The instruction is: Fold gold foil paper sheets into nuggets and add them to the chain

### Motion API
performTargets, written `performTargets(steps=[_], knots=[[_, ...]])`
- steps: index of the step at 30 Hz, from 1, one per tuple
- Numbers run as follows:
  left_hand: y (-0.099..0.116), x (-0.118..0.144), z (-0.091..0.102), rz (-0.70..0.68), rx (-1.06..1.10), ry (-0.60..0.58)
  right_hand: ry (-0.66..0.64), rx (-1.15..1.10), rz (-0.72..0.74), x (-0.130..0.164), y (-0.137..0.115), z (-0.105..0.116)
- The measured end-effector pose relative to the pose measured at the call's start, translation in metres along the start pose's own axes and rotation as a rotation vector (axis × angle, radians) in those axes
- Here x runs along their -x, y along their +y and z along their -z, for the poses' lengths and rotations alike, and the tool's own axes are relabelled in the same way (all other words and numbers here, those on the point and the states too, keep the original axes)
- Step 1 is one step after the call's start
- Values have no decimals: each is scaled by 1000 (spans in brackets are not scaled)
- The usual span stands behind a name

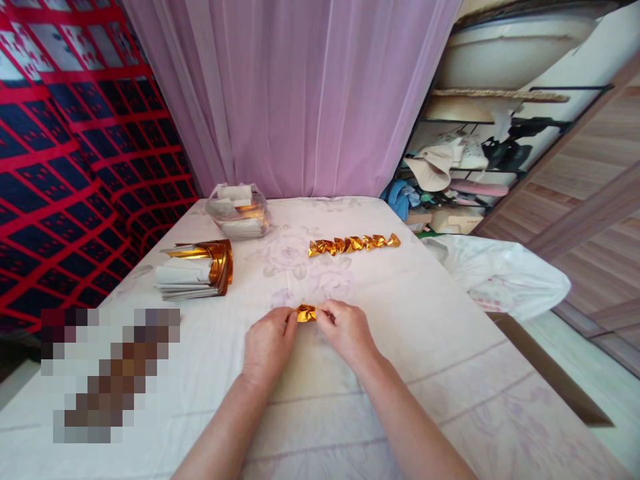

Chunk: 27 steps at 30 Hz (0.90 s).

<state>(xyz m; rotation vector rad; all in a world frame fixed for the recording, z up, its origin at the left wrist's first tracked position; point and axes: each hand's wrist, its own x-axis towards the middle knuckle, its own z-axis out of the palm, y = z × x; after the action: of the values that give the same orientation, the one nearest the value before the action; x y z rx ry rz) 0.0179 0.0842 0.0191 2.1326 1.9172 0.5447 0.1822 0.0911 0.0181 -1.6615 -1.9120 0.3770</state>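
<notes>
A small folded piece of gold foil paper (306,313) is pinched between both hands just above the white cloth-covered table (425,333). My left hand (267,343) grips its left end with fingertips. My right hand (345,333) grips its right end. Farther back lies a row of several folded gold pieces (353,244). To the left sits a stack of gold-and-white paper sheets (197,270), curled up at one side.
A clear plastic bag (239,210) with more paper rests at the table's far left. A white plastic bag (500,273) hangs off the right edge. A pink curtain (300,93) hangs behind; a cluttered shelf (465,167) stands at the right.
</notes>
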Motion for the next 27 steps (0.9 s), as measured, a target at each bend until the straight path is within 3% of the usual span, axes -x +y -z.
performTargets(steps=[15, 22, 27], knots=[[3, 2, -3, -11, -7, -42, -44, 18, -35, 0, -2, 3], [-1, 1, -2, 10, -3, -7, -133, 262, -20, 2, -9, 18], [3, 3, -7, -43, 27, -29, -186, 290, 42, 2, -15, 19]])
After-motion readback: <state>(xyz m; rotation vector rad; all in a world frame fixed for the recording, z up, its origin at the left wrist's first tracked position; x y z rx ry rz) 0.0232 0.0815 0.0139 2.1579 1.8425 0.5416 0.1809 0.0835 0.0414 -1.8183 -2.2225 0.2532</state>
